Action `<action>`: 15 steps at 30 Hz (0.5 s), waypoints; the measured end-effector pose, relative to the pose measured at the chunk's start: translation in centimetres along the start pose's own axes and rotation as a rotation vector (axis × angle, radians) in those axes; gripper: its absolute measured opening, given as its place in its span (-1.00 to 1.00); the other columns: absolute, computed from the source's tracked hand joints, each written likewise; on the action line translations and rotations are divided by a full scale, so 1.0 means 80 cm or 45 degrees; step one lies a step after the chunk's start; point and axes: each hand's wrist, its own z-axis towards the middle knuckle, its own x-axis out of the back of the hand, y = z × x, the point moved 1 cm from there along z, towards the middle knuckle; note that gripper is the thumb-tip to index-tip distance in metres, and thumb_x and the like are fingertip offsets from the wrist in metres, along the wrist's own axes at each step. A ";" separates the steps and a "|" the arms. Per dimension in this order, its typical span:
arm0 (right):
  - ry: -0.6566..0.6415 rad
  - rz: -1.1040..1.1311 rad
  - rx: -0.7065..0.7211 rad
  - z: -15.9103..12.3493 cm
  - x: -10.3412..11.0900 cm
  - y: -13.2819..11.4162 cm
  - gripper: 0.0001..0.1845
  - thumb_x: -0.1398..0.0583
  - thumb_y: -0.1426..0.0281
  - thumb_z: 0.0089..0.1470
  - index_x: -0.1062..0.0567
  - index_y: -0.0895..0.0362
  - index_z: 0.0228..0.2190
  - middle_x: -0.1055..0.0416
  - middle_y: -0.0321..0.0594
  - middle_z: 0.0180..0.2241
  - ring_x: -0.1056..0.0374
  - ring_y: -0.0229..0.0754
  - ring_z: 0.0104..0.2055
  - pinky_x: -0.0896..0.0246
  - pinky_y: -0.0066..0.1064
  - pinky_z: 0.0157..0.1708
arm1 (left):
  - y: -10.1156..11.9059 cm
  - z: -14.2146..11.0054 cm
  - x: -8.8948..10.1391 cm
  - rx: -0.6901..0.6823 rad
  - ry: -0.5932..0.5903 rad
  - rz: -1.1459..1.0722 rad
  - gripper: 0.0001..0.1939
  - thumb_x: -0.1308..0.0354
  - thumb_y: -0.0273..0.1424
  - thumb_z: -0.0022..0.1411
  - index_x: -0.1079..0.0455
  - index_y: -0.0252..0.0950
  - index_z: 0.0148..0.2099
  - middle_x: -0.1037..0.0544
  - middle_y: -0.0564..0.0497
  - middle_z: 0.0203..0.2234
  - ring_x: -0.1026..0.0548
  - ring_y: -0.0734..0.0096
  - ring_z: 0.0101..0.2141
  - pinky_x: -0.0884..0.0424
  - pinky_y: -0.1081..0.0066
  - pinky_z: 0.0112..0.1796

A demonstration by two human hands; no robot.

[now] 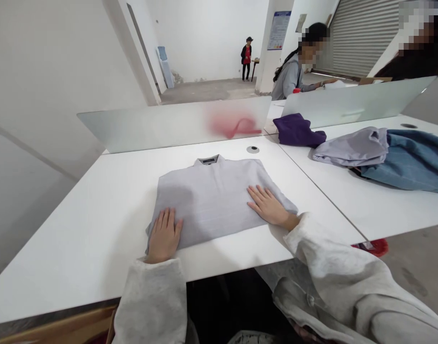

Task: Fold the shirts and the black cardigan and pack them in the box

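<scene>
A light grey collared shirt (212,196) lies folded into a wide, flat shape on the white table (93,205), its collar pointing to the far side. My left hand (165,236) rests palm down on the shirt's near left corner, fingers stretched out. On the right part of the shirt lies my right hand (267,205), also flat, with its fingers slightly spread. Neither hand grips the cloth.
A frosted divider (169,125) runs along the table's far edge, near a round cable hole (253,149). To the right lie a purple cloth (298,130), a grey garment (351,147) and blue denim (416,160). Co-workers sit beyond the divider; a red basket (378,247) stands below.
</scene>
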 end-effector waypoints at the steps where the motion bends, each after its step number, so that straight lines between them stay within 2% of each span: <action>1: 0.000 -0.018 -0.028 -0.003 0.000 0.007 -0.34 0.22 0.11 0.30 -0.09 0.20 0.27 -0.05 -0.02 0.27 0.06 0.14 0.31 0.07 0.11 0.20 | -0.005 -0.001 0.001 0.012 -0.015 0.005 -0.36 0.27 -0.18 0.33 -0.10 -0.46 0.31 -0.16 -0.21 0.25 -0.11 0.09 0.26 -0.06 0.06 0.21; 4: -0.009 -0.049 -0.072 -0.006 0.000 0.015 -0.34 0.22 0.12 0.29 -0.13 0.23 0.25 -0.04 -0.01 0.27 0.04 0.18 0.30 0.08 0.13 0.19 | -0.006 -0.002 0.005 0.032 -0.046 0.023 -0.35 0.30 -0.18 0.33 -0.07 -0.47 0.32 -0.13 -0.20 0.27 -0.06 0.08 0.27 0.03 0.00 0.23; 9: 0.000 -0.029 -0.077 -0.004 0.000 0.013 -0.35 0.21 0.12 0.29 -0.11 0.19 0.26 -0.04 -0.03 0.27 0.04 0.16 0.30 0.07 0.13 0.19 | -0.001 -0.004 0.008 0.083 -0.046 -0.029 -0.33 0.30 -0.14 0.32 -0.06 -0.42 0.33 -0.11 -0.17 0.28 -0.04 0.04 0.28 0.06 -0.03 0.23; 15: 0.010 -0.024 -0.061 -0.006 0.000 0.015 -0.34 0.23 0.11 0.29 -0.10 0.19 0.27 -0.04 -0.03 0.27 0.04 0.16 0.30 0.06 0.14 0.18 | -0.017 -0.010 0.007 0.365 0.039 -0.072 -0.34 0.30 -0.09 0.32 -0.11 -0.35 0.31 -0.09 -0.18 0.29 -0.01 -0.13 0.28 0.03 -0.18 0.18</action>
